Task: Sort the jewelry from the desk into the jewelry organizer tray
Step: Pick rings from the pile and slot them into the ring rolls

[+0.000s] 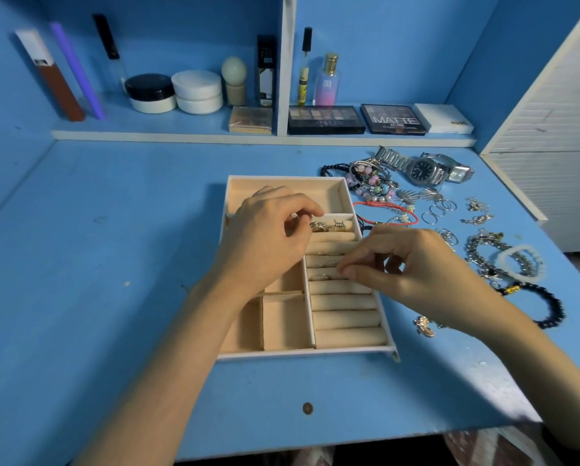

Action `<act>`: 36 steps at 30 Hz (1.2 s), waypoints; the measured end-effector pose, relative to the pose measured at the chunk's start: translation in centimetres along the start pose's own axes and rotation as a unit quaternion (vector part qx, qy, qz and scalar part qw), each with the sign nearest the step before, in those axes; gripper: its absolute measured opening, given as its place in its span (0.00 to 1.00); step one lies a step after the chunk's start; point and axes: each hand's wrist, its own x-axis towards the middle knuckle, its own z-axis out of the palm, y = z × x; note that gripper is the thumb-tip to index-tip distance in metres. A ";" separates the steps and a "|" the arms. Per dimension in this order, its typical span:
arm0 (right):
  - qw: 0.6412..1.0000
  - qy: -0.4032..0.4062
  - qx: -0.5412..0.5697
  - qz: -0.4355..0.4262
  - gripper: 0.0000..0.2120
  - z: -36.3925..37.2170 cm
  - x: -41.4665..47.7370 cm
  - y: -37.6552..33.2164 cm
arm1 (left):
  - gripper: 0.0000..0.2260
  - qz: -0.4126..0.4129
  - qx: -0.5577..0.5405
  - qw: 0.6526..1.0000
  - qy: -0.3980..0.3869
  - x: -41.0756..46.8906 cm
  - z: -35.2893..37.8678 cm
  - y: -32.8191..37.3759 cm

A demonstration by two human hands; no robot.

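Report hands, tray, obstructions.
Left hand curled over upper ring rolls of beige compartmented tray; right hand pinching at middle rolls, contents unseen. Silver rings seated. Silver watches, beaded bracelets on blue desk. Nothing blocking.

Desk (113, 264): blue.
Tray (302, 354): white rim, beige lining.
Cord bracelet (382, 205): red.
Bead bracelet (556, 306), near right: black, gold accent.
Chunky bracelet (521, 248), right: white.
Watch (423, 171), far right: silver, dark dial.

Cream jars (174, 92), eyeshadow palettes (325, 120) and perfume bottle (327, 82) on shelf (147, 132).
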 end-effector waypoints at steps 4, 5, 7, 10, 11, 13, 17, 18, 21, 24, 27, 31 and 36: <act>1.000 0.010 0.018 0.010 0.04 0.1 0.1 0.1 | 0.09 0.000 -0.002 1.000 0.000 0.0 0.0 0.0; 1.000 0.010 0.022 0.013 0.04 0.1 0.1 0.1 | 0.09 0.000 -0.002 1.000 0.000 0.0 0.0 0.0; 1.000 0.006 0.023 0.012 0.04 0.1 0.2 0.2 | 0.09 -0.001 -0.001 1.000 0.000 0.0 0.0 0.1; 1.000 -0.001 0.015 0.010 0.03 0.2 0.2 0.4 | 0.09 -0.003 0.002 1.000 -0.004 0.0 0.0 0.1; 1.000 -0.002 0.014 0.010 0.03 0.2 0.3 0.4 | 0.08 -0.002 0.003 1.000 -0.005 0.0 0.0 0.1; 1.000 -0.002 0.011 0.009 0.04 0.2 0.3 0.5 | 0.08 0.000 0.006 1.000 -0.005 0.0 0.0 0.1; 1.000 0.000 0.007 0.004 0.05 0.3 0.4 0.7 | 0.08 -0.002 0.008 1.000 -0.005 0.0 -0.1 0.1; 1.000 0.000 0.008 0.004 0.05 0.3 0.5 0.7 | 0.08 -0.002 0.007 1.000 -0.005 0.0 -0.1 0.2; 1.000 0.002 0.005 0.001 0.04 0.3 0.4 0.7 | 0.08 0.001 0.008 1.000 -0.008 0.0 -0.2 0.2; 1.000 0.006 0.012 -0.001 0.05 0.5 0.4 0.8 | 0.09 0.003 0.009 1.000 -0.009 0.0 -0.2 0.2; 0.999 0.012 0.032 0.006 0.04 0.6 0.3 0.9 | 0.09 0.004 0.014 1.000 -0.009 -0.1 -0.1 0.2; 0.994 0.045 0.097 0.023 0.05 0.2 -0.2 1.0 | 0.09 0.001 0.024 1.000 -0.017 -0.2 -0.1 0.6; 0.985 0.101 0.120 0.066 0.02 -2.5 -0.8 2.6 | 0.08 0.002 0.046 0.995 -0.090 0.6 0.1 2.6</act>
